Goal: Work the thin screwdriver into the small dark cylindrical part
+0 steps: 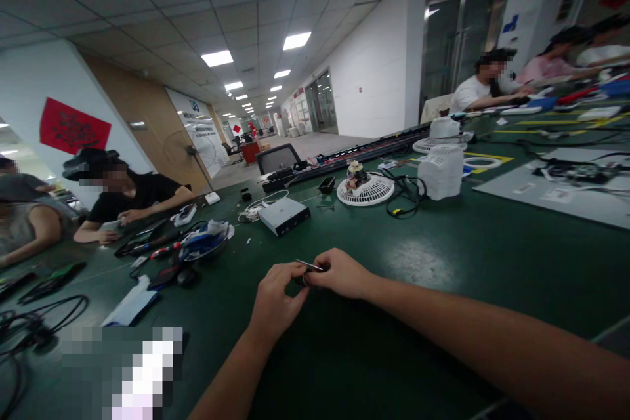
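Note:
Above the green tabletop, my left hand (275, 298) and my right hand (342, 273) meet in front of me. Between their fingertips is a small dark round-looking part (302, 278), mostly covered by the fingers. A thin, straight, light metal-looking piece (309, 265) runs across the top of it toward my right thumb and fingers; its kind is not clear. The fingers of both hands are closed in a pinch. Beyond them lies a silver and black optical disc drive (284, 215), apart from both hands.
Farther back are a white fan base with a motor (365, 190), a white plastic housing (440, 172), black cables (411, 193) and a small black box (326, 184). Tools and a blue bundle (204, 239) lie on the left. Several people sit around the table.

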`<state>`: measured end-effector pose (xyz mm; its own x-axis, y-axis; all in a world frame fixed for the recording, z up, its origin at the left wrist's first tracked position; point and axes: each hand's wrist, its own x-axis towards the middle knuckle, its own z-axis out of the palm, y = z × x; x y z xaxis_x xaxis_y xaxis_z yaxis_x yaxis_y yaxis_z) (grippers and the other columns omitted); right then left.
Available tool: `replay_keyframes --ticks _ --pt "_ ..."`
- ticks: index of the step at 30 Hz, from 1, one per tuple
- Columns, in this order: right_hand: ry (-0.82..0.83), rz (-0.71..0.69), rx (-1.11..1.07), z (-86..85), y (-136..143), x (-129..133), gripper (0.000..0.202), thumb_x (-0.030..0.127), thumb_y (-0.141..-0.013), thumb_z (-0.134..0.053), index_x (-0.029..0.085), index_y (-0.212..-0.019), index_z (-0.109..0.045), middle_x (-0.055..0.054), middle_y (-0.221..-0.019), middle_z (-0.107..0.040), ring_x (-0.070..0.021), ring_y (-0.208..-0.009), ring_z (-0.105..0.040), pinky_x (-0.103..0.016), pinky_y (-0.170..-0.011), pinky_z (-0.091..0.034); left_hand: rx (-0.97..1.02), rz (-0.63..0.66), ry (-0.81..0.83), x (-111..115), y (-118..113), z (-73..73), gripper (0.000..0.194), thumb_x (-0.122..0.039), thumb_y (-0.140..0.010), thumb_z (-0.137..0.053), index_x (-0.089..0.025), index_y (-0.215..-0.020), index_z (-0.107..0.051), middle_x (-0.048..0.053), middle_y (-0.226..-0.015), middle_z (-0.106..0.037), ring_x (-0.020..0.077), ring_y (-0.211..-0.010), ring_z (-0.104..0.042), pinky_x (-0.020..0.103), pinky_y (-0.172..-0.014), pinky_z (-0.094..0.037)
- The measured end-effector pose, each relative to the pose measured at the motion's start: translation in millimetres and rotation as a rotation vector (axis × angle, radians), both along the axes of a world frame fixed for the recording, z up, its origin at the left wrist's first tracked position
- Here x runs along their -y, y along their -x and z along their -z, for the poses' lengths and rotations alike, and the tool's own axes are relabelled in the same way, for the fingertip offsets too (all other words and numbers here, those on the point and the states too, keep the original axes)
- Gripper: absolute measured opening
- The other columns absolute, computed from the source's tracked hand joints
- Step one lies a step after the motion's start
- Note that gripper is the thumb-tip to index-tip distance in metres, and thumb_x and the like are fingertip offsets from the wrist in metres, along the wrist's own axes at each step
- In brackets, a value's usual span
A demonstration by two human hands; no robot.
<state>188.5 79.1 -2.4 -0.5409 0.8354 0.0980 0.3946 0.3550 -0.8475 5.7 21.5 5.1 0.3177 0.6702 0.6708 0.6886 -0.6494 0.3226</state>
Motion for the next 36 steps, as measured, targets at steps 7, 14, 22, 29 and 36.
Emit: replay_keyframes --ticks 7,14,22,29,36 --pt "-0.092 0.007 -0.026 -8.0 -2 -2 0.026 0.039 -0.083 -0.061 0.015 -0.087 -0.068 -0.002 -0.073 -0.067 -0.0128 -0.063 -0.058 -0.022 -0.054 -0.038 0.069 -0.098 0.087 -3 0 3.3 0.024 -0.016 -0.076 -0.071 -0.021 -0.099 -0.066 0.005 -0.101 -0.073 0.0221 -0.094 -0.068 0.037 -0.084 -0.055" --pt "-0.501 0.045 0.167 -21.6 -20 -9 0.017 0.018 -0.083 -0.057 0.018 -0.094 -0.069 -0.004 -0.086 -0.069 -0.0154 -0.075 -0.061 -0.026 -0.067 -0.042 0.039 -0.276 0.115 -9 5 3.7 0.021 -0.014 -0.073 -0.070 -0.022 -0.093 -0.067 0.003 -0.094 -0.073 0.0224 -0.089 -0.068 0.040 -0.082 -0.054" --pt "-0.690 -0.050 0.297 -24.0 -20 -3 0.019 0.021 -0.086 -0.056 0.020 -0.098 -0.071 -0.006 -0.093 -0.068 -0.0199 -0.089 -0.059 -0.030 -0.076 -0.042 -0.027 -0.253 0.137 -6 4 1.7 0.022 -0.015 -0.074 -0.070 -0.022 -0.095 -0.067 0.003 -0.094 -0.071 0.0226 -0.088 -0.066 0.039 -0.079 -0.053" --pt "-0.705 -0.109 0.333 -26.0 -21 1 0.019 0.021 -0.083 -0.057 0.021 -0.094 -0.072 -0.005 -0.087 -0.068 -0.0192 -0.085 -0.059 -0.029 -0.074 -0.041 -0.048 -0.196 0.091 -9 4 5.2 0.025 -0.009 -0.072 -0.069 -0.022 -0.093 -0.067 0.004 -0.096 -0.072 0.0222 -0.090 -0.066 0.039 -0.082 -0.053" --pt "-0.699 -0.044 0.383 -25.8 -19 2 0.018 0.023 -0.082 -0.057 0.021 -0.092 -0.072 -0.006 -0.087 -0.069 -0.0200 -0.084 -0.060 -0.029 -0.072 -0.042 -0.070 -0.177 0.092 -8 4 4.7 0.025 -0.007 -0.073 -0.068 -0.023 -0.092 -0.066 0.003 -0.097 -0.072 0.0229 -0.092 -0.065 0.041 -0.083 -0.053"
